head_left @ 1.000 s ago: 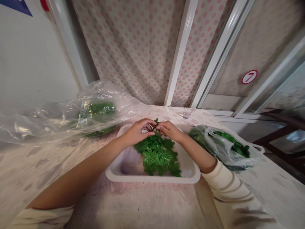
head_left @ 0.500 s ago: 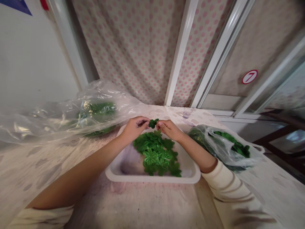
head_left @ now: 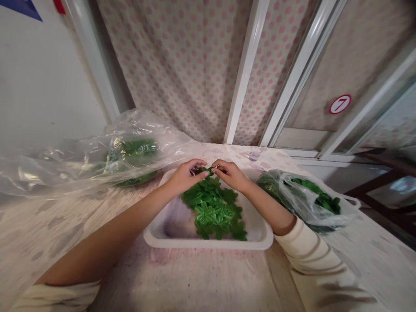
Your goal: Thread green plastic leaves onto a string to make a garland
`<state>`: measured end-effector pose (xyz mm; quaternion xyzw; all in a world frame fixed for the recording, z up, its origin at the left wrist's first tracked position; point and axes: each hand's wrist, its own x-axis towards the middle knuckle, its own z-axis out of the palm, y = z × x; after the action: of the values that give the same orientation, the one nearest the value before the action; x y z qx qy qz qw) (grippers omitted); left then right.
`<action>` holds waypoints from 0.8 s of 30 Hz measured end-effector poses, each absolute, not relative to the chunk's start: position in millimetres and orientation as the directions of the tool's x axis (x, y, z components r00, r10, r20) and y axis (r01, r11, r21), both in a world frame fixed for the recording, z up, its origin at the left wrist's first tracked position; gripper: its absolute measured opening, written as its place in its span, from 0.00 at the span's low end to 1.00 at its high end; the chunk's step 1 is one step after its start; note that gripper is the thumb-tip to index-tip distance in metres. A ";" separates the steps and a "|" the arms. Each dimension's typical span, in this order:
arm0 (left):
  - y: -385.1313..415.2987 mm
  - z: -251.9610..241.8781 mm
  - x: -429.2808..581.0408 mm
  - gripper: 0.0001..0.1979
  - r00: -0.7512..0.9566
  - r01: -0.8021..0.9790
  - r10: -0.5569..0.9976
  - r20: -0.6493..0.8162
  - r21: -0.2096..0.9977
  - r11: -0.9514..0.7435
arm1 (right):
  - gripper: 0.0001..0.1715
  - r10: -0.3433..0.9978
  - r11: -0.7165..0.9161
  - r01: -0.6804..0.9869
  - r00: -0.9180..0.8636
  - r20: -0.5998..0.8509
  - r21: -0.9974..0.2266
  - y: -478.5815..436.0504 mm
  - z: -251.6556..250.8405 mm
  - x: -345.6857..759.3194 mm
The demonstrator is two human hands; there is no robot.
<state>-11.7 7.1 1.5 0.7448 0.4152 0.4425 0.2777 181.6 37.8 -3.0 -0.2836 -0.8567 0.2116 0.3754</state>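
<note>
My left hand (head_left: 187,176) and my right hand (head_left: 229,175) meet above the far rim of a white plastic tray (head_left: 208,244). Between their fingertips they pinch a small green artificial leaf (head_left: 206,171), partly hidden by my fingers. Just below my hands, a heap of similar glossy green leaves (head_left: 211,209) lies in the tray. Neither hand touches the heap, as far as I can see. The tray's pale floor (head_left: 177,225) shows to the left of the heap.
A transparent plastic bag (head_left: 130,149) holding green leaves lies on the patterned table (head_left: 195,277) at the left, and a second bag (head_left: 305,203) lies at the right. A small transparent cup (head_left: 255,154) stands at the far edge, before a dotted curtain (head_left: 182,73).
My hands have drawn closer together around the small leaf, which now sits lower and is more hidden by my fingers. The tray, heap and bags have not visibly moved.
</note>
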 end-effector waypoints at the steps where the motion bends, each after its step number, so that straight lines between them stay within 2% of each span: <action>1: 6.5 1.7 -11.8 0.17 0.296 0.401 0.860 0.415 0.764 -0.506 | 0.12 0.635 0.753 0.317 -0.577 0.514 -0.576 37.9 -3.3 181.6; 7: 4.0 2.5 -12.4 0.13 0.419 0.459 0.826 0.378 0.696 -0.552 | 0.10 0.624 0.756 0.300 -0.599 0.503 -0.581 37.0 -3.6 181.0; 12: 2.6 3.1 -12.0 0.12 0.328 0.455 0.879 0.345 0.758 -0.467 | 0.17 0.607 0.779 0.269 -0.547 0.576 -0.566 31.4 -0.1 181.3; 18: -0.1 7.3 -10.7 0.11 0.247 0.440 0.914 0.321 0.803 -0.401 | 0.22 0.613 0.777 0.309 -0.571 0.546 -0.549 29.6 0.7 183.3; 24: 2.0 6.0 -11.7 0.11 0.226 0.414 0.914 0.336 0.817 -0.402 | 0.22 0.609 0.786 0.342 -0.573 0.549 -0.515 28.5 2.4 183.5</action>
<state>-11.7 2.0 6.0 0.7242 0.4586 0.4202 0.2978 183.5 28.5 2.4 -0.2737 -0.8684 0.1793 0.3725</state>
